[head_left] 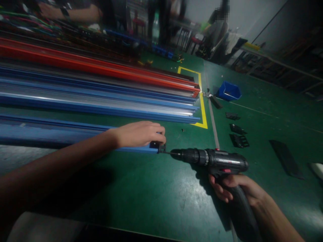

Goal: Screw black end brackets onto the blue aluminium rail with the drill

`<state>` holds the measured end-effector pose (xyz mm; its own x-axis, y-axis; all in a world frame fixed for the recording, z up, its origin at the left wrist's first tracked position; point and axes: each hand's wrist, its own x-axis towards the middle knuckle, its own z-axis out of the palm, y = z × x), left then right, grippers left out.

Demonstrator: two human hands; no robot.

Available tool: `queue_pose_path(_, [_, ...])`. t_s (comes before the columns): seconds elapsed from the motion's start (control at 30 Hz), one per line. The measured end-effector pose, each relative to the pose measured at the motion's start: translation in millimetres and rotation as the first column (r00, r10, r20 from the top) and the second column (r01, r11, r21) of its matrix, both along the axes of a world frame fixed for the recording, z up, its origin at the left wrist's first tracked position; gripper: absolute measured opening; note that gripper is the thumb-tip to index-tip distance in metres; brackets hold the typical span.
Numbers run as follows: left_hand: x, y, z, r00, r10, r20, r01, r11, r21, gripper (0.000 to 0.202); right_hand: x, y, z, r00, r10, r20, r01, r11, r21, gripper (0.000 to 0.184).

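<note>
My right hand (236, 186) is wrapped round the grip of a black cordless drill (222, 160), which lies level and points left. Its thin bit (168, 153) meets a small black end cap (162, 148) at the right end of a blue metal profile (137, 149). Over that same end, my left hand (143, 133) is closed, with curled fingers pressing the end cap against the profile. The fingers partly cover the cap, and the exact contact of the bit is too small to make out.
Beyond lie several blue profiles (126, 109) and a red one (113, 72). To the right are a blue bin (229, 90), several black caps (239, 140), a dark flat piece (286, 159) and a small screw (183, 130). Another person's arm (80, 15) shows at the back left.
</note>
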<state>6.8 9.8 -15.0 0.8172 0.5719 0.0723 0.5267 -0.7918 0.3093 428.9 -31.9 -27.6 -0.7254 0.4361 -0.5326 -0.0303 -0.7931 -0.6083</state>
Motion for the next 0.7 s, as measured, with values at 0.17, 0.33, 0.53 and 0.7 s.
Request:
queue_pose_path(0.17, [0.0, -0.1, 0.9, 1.0, -0.005, 0.005, 0.005, 1.0, 0.015, 0.041, -2.9, 0.5, 3.0, 1.0, 0.006, -0.007, -0.006, 1.0, -0.013, 0.033])
queue_pose_path(0.33, [0.2, 0.5, 0.9, 1.0, -0.003, -0.01, 0.004, 1.0, 0.018, 0.039, -3.1, 0.8, 2.0, 0.998, 0.058, -0.038, -0.057, 0.998, 0.015, 0.046])
queue_pose_path(0.53, [-0.2, 0.0, -0.5, 1.0, 0.006, 0.019, -0.006, 1.0, 0.002, 0.038, 1.0, 2.3, -3.6, 0.991, 0.099, -0.092, -0.095, 0.994, 0.049, 0.041])
queue_pose_path(0.7, [-1.1, 0.1, -3.2, 0.998, 0.002, 0.057, -0.003, 1.0, 0.02, 0.038, 3.3, 3.3, -4.5, 0.993, 0.098, -0.069, -0.096, 0.995, 0.04, 0.037])
